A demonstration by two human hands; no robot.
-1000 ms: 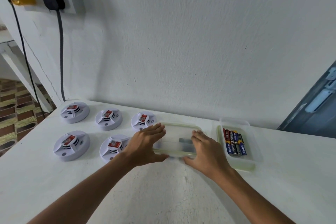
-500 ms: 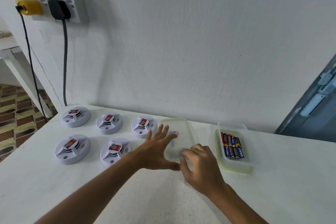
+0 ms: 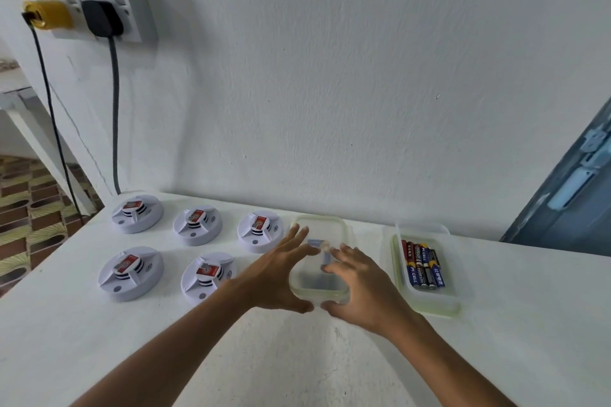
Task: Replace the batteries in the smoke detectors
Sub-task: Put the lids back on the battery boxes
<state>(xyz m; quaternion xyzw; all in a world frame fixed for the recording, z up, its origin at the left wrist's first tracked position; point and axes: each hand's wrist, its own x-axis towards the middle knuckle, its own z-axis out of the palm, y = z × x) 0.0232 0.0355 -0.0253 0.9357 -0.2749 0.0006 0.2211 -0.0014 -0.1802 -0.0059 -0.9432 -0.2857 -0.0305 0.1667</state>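
Several white smoke detectors (image 3: 130, 273) with red labels lie in two rows on the left of the white table (image 3: 99, 340). A clear plastic container (image 3: 322, 220) stands lengthwise in the middle, with a small bluish piece showing through it. My left hand (image 3: 281, 277) lies against its left side with fingers spread and thumb at the near corner. My right hand (image 3: 360, 291) touches its right side the same way. A second clear container (image 3: 426, 309) to the right holds several batteries (image 3: 423, 263).
The white wall rises right behind the table. A wall socket (image 3: 132, 13) at the upper left has a yellow and a black plug, and their cables (image 3: 115, 109) hang down past the table's left end. A blue door (image 3: 568, 208) stands at the far right.
The middle container has turned from lying crosswise to lying lengthwise. Both hands have shifted round it and now have their fingers spread along its sides.
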